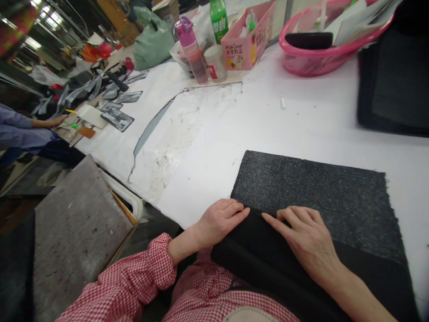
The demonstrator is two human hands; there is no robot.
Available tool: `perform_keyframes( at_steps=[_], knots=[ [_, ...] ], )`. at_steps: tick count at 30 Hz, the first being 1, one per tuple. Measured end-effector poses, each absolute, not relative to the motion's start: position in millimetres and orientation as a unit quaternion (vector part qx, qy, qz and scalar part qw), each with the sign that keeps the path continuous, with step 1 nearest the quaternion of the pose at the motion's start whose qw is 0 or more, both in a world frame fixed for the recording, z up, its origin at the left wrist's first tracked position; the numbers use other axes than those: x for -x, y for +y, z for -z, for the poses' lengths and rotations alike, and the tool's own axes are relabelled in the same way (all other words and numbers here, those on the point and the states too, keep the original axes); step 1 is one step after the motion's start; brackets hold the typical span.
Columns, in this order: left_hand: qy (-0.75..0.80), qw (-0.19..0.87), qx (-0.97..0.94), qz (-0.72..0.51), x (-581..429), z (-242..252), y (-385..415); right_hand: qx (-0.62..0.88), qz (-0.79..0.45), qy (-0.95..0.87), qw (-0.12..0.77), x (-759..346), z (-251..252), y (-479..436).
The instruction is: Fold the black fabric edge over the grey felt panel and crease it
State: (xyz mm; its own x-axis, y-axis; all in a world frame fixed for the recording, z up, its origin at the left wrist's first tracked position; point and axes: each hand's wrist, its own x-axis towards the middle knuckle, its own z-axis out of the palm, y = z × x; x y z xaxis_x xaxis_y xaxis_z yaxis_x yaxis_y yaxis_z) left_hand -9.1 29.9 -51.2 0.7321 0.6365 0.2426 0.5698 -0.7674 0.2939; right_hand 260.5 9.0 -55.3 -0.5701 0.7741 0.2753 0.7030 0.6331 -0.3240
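Note:
A textured black sheet (pixel 311 192) with frayed edges lies on the white tabletop in front of me. Smooth black fabric (pixel 261 243) covers its near part and hangs over the table edge towards my lap. My left hand (pixel 223 219) pinches the fabric near its upper left corner, fingers pressed together. To the right of it, my right hand (pixel 306 239) has its fingers bent and gathered on the same fabric edge, its fingertips close to my left ones. Whatever lies under the fingertips of both hands is hidden.
A stack of black pieces (pixel 395 85) lies at the right. Along the back stand a pink basket (pixel 321 60), a pink box (pixel 236 53), a glass jar (pixel 216 67) and a pink bottle (pixel 194 53). A grey board (pixel 80 223) is at lower left; a co-worker's arm (pixel 20 123) reaches in beyond.

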Motion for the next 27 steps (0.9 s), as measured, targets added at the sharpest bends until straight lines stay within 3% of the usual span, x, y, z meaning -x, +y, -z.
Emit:
perform_keyframes(
  at_steps=[17,27],
  knots=[
    [0.255,0.05,-0.965,-0.045,0,38,42,0.396,-0.038,-0.903,0.162,-263,56,7],
    [0.238,0.058,-0.969,-0.04,-3,40,44,0.383,-0.099,-0.905,0.157,-287,61,11]
  ],
)
